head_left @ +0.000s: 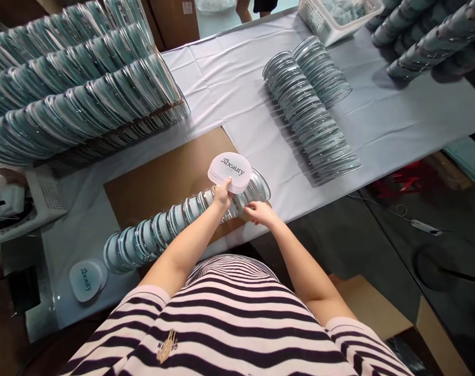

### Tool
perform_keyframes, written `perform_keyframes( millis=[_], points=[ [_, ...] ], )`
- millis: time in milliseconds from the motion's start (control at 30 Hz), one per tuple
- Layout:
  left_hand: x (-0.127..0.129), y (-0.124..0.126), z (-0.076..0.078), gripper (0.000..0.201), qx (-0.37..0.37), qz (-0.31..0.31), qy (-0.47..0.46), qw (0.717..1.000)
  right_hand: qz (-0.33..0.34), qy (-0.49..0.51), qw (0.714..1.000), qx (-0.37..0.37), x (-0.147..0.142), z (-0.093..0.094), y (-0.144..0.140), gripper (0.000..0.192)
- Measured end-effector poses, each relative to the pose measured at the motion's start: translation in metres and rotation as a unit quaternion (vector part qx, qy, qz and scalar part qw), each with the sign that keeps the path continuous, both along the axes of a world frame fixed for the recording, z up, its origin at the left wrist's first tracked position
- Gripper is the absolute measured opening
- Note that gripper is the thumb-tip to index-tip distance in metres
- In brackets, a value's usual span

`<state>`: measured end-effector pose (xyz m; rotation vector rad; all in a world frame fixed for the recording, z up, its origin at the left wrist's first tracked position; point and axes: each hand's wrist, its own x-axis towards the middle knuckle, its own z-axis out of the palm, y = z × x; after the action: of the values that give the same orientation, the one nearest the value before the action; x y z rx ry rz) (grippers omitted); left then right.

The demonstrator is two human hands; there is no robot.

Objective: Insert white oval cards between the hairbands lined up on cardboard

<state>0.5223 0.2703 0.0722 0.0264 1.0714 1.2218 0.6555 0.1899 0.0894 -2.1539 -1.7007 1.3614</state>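
My left hand (222,196) grips a small stack of round pale cards (230,169) printed "beauty", thumb on top. Beneath it a slanting row of clear round plastic containers (161,230) with pale discs inside runs along a brown cardboard sheet (159,177). My right hand (259,213) is at the right end of that row, fingers curled and thumb and forefinger pinched close to a container's edge. Whatever lies between those fingertips is too small to make out. Another stack of printed round cards (84,280) rests at the row's left end.
Two rows of nested clear containers (311,115) lie on the pale-covered table (229,68). Tall rows of filled containers (84,99) stand at left, more stacks (437,47) at far right. White baskets (331,26) sit at the edges. A person's legs (243,9) show beyond.
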Motion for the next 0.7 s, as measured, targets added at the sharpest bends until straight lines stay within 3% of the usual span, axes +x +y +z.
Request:
perform_keyframes(
  millis=[167,267,333,433,533,633,700],
  points=[
    [-0.004,-0.010,0.008,0.036,0.037,-0.042,0.009,0.998,-0.132,0.013,0.970,0.203,0.015,0.018,0.039,0.052],
    [-0.018,-0.024,0.017,0.039,0.068,-0.092,0.021,0.993,-0.106,0.011,0.949,0.296,0.004,0.025,0.045,0.064],
    [-0.028,-0.034,0.020,0.037,0.073,-0.095,0.043,0.992,-0.080,0.006,0.932,0.352,-0.014,0.028,0.037,0.060],
    [-0.040,-0.046,0.020,0.030,0.062,-0.098,0.052,0.992,-0.108,0.087,0.923,0.360,-0.042,0.028,0.021,0.047],
    [-0.050,-0.048,0.021,0.028,0.062,-0.111,0.018,0.992,-0.228,0.140,0.910,0.318,-0.048,0.026,0.007,0.040],
    [-0.060,-0.033,0.023,0.029,0.040,-0.038,0.000,0.998,-0.316,0.041,0.873,0.370,-0.025,0.028,-0.018,0.041],
    [-0.066,-0.019,0.023,0.031,0.010,0.017,-0.007,1.000,-0.265,-0.042,0.882,0.388,-0.007,0.029,-0.046,0.037]
  ],
)
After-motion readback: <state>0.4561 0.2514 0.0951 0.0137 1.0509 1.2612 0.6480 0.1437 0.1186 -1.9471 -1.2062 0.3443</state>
